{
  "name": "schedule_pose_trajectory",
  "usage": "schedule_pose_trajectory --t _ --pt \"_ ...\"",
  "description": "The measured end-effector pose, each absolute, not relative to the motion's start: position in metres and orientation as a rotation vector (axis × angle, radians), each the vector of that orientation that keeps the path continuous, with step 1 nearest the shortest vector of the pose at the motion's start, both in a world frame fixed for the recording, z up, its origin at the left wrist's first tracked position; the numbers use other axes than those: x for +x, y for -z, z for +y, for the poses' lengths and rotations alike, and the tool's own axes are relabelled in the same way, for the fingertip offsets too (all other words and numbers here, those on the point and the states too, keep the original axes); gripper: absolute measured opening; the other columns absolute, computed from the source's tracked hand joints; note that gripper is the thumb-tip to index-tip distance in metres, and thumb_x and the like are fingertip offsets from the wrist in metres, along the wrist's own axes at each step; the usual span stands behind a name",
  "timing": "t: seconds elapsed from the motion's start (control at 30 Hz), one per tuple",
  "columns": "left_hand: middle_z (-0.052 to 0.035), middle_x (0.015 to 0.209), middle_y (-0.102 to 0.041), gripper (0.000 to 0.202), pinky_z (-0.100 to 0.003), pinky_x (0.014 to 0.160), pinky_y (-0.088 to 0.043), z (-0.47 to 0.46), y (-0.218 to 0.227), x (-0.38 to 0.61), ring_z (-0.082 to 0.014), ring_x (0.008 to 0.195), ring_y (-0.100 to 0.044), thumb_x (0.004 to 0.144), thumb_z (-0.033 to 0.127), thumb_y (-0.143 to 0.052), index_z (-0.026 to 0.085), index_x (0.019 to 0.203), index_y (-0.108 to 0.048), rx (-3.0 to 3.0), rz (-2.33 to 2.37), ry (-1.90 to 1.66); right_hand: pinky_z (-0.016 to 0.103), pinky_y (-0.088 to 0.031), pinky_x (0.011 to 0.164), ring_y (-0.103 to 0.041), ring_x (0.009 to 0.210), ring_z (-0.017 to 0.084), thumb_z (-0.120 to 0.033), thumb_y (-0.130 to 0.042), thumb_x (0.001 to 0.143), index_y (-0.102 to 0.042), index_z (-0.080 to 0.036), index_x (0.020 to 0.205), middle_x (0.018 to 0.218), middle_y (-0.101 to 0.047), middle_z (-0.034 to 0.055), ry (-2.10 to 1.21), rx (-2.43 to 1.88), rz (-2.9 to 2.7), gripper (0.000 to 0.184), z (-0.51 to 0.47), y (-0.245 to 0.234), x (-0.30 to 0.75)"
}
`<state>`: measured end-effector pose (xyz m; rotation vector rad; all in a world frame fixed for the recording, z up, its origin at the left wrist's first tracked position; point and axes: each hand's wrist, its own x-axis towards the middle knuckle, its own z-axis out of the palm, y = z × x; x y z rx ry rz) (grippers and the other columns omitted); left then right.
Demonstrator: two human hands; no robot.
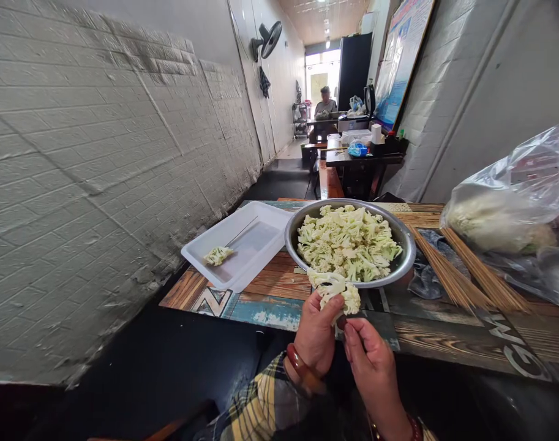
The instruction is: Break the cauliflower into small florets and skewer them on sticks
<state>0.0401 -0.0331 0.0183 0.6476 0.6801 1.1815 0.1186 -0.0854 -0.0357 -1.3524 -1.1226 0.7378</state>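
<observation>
— What is held by the fingers?
— A cauliflower floret [337,289] is gripped by the left hand [316,335], with its fingers [330,304] closed against the underside. The stalk end is pinched by the curled fingers [352,331] of the right hand [373,362]. The floret is held over the near edge of the tabletop [279,309], just in front of a steel bowl [401,236] heaped with cut cauliflower.
— Can any writing be read?
— Pale letters, "GM", are painted on the tabletop. The print on the wall poster [401,55] cannot be made out.
— And the surroundings?
— A white tray [261,242] with a small piece [218,255] in it is set left of the bowl. Bamboo skewers [463,275] and a plastic bag [513,202] are laid to the right. The narrow room is bounded by a white-painted brick wall [100,171], and a fan [266,40] is mounted higher up.
</observation>
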Motion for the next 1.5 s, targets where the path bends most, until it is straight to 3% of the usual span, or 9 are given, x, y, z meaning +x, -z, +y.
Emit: schedule_pose_trajectory --t 0.33,0.6,0.83,1.03,1.13,1.3,1.4,1.5 --pt "-0.0042 0.089 -0.068 0.023 -0.025 0.077 -0.043 -0.040 -0.025 0.043 -0.0136 0.079 -0.060 0.072 0.023 -0.071 0.017 0.093 -0.067 0.598 0.645 -1.215 0.022 -0.043 0.050 -0.053 0.054 0.014 -0.047 -0.050 0.086 -0.065 -0.018 0.080 0.062 -0.061 0.0017 -0.687 -1.317 -1.109 0.033 -0.086 0.032 0.117" --pt "-0.0020 0.080 -0.066 0.020 -0.025 0.072 -0.042 -0.042 -0.022 0.040 -0.0119 0.071 -0.058 0.071 0.022 -0.072 0.016 0.090 -0.067 0.590 0.642 -1.200 0.022 -0.039 0.047 -0.049 0.051 0.013 -0.049 -0.048 0.086 -0.063 -0.019 0.075 0.056 -0.056 0.0005 -0.744 -1.344 -1.091 0.035 -0.087 0.036 0.115" --pt "0.0001 0.075 -0.060 0.014 -0.022 0.070 -0.040 -0.046 -0.014 0.037 -0.0088 0.068 -0.052 0.070 0.021 -0.073 0.015 0.079 -0.064 0.608 0.689 -1.182 0.024 -0.036 0.044 -0.046 0.048 0.014 -0.048 -0.048 0.086 -0.065 -0.019 0.087 0.055 -0.053 -0.0013 -0.814 -1.375 -1.101 0.033 -0.087 0.034 0.117" --pt "0.0003 0.073 -0.059 0.016 -0.023 0.068 -0.040 -0.047 -0.009 0.036 -0.0092 0.067 -0.052 0.069 0.025 -0.074 0.015 0.076 -0.064 0.643 0.727 -1.159 0.023 -0.034 0.044 -0.041 0.045 0.012 -0.048 -0.046 0.088 -0.058 -0.020 0.073 0.050 -0.045 -0.0037 -0.881 -1.392 -1.103 0.034 -0.087 0.042 0.119" --pt "-0.0017 0.078 -0.062 0.020 -0.024 0.072 -0.041 -0.044 -0.010 0.033 -0.0115 0.071 -0.054 0.068 0.027 -0.075 0.015 0.082 -0.066 0.707 0.724 -1.130 0.023 -0.033 0.043 -0.040 0.043 0.011 -0.051 -0.047 0.087 -0.054 -0.021 0.064 0.048 -0.045 -0.0037 -0.875 -1.365 -1.108 0.038 -0.085 0.043 0.123" --pt "-0.0074 0.103 -0.063 0.043 -0.029 0.082 -0.043 -0.033 -0.021 0.020 -0.0194 0.092 -0.058 0.070 0.036 -0.073 0.019 0.108 -0.062 0.853 0.726 -1.261 0.023 -0.033 0.046 -0.043 0.045 0.011 -0.047 -0.046 0.089 -0.052 -0.021 0.063 0.048 -0.045 -0.0046 -0.845 -1.386 -1.171 0.037 -0.088 0.041 0.128" --pt "-0.0038 0.099 -0.062 0.045 -0.027 0.082 -0.043 -0.026 -0.031 0.013 -0.0170 0.090 -0.057 0.071 0.036 -0.072 0.023 0.112 -0.059 0.942 0.830 -1.382 0.023 -0.033 0.048 -0.043 0.046 0.011 -0.045 -0.045 0.090 -0.052 -0.021 0.066 0.049 -0.045 -0.0052 -0.843 -1.425 -1.221 0.035 -0.091 0.043 0.129" --pt "-0.0022 0.090 -0.062 0.033 -0.024 0.076 -0.042 -0.022 -0.037 0.010 -0.0153 0.083 -0.055 0.071 0.032 -0.072 0.022 0.102 -0.064 1.069 0.948 -1.406 0.023 -0.034 0.049 -0.045 0.048 0.011 -0.044 -0.045 0.091 -0.054 -0.021 0.070 0.052 -0.048 -0.0044 -0.844 -1.432 -1.261 0.033 -0.092 0.045 0.130"
